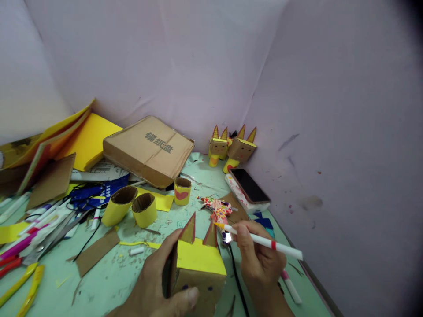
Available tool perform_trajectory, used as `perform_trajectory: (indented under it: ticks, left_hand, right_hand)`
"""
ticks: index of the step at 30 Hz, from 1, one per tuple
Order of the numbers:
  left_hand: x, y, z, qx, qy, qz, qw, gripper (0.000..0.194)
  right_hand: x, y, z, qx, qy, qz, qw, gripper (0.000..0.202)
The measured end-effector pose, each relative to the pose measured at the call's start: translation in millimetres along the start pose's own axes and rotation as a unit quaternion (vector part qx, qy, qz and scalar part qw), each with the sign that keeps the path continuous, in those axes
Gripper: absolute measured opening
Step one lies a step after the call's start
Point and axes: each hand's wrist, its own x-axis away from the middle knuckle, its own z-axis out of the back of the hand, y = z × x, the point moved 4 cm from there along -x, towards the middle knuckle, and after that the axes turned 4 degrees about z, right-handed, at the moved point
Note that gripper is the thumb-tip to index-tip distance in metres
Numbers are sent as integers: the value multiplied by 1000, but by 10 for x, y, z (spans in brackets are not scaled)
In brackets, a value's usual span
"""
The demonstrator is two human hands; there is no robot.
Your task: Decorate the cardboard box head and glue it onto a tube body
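My left hand is wrapped round a cardboard box head at the bottom centre. The head has a yellow top, two pointed ears with dark red edges and small dark dots on its front. In my right hand is a white marker with a red band and a yellow-orange tip. That tip points left, close to the right ear; whether they touch is unclear. Behind the ears lies a colourful patterned figure.
Yellow tubes and a heart-marked tube stand behind. A brown box, finished cardboard figures and a phone are farther back. Markers, scissors, yellow-handled pliers and card scraps lie left.
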Motion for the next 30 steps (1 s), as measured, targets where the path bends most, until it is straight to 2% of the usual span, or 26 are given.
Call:
perform_trajectory:
  ticks: [4, 9, 17, 20, 25, 30]
  left_hand:
    - [4, 10, 2, 5, 4, -2, 1000, 78]
    - [13, 9, 3, 2, 13, 0, 1000, 79]
    - [17, -9, 5, 6, 10, 8, 1000, 78]
    - [18, -22, 9, 1, 11, 7, 1000, 80]
    - [12, -25, 8, 6, 3, -9, 1000, 78]
    - [14, -29, 12, -9, 5, -17, 1000, 77]
  right_hand:
    - [14, -41, -6, -8, 54, -32, 998, 26]
    - [-3, -94, -41, -13, 45, -26, 999, 28]
    - [25, -135, -75, -37, -24, 14, 999, 33]
    - [23, -134, -79, -46, -14, 10, 999, 32]
    - [-5, -127, -45, -33, 42, -4, 999, 26]
    - [29, -113, -47, -41, 20, 1, 999, 24]
